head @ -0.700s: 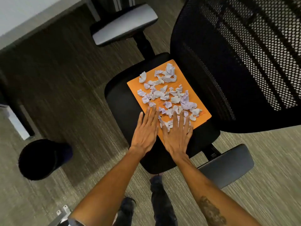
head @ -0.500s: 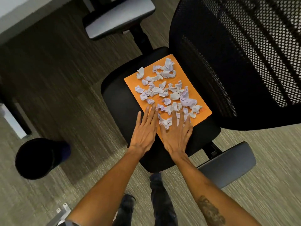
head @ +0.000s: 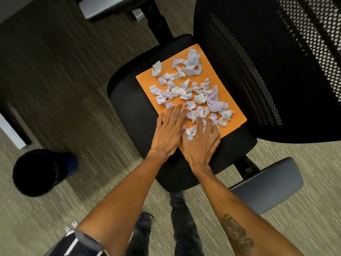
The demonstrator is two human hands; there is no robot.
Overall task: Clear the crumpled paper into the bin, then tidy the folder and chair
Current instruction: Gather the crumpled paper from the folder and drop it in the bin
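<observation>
Head view, looking straight down: both hands lie side by side at the near corner of an orange folder [head: 212, 71] that rests flat on the black seat [head: 132, 108] of an office chair, in the centre of the frame. The left hand [head: 168, 133] is flat and open, fingers stretched forward and close together, its fingertips touching the folder's near left edge and the closest scraps. The right hand [head: 201, 143] lies just to the right of it, thumbs nearly touching; its fingers are bent and spread over a small clump of crumpled paper [head: 190, 133], covering it but not closed around it. The rest of the crumpled paper pieces [head: 184, 89], pale lilac-white, are scattered across nearly the whole folder, from just beyond the fingertips up to its far corner, with the biggest wad [head: 215, 103] toward the right side.

The chair's mesh backrest [head: 276, 61] fills the upper right of the frame, close against the folder's right edge. One grey armrest [head: 265, 185] sits at the lower right, another [head: 103, 6] at the top edge. A round black bin [head: 36, 172] stands on the floor at the left of the frame, well apart from the chair, its inside dark. Below the arms, dark trouser legs and a shoe [head: 145, 218] show. The floor is carpet in brown and grey-green striped tiles [head: 55, 71]; a pale furniture leg [head: 13, 133] shows at the left edge.
</observation>
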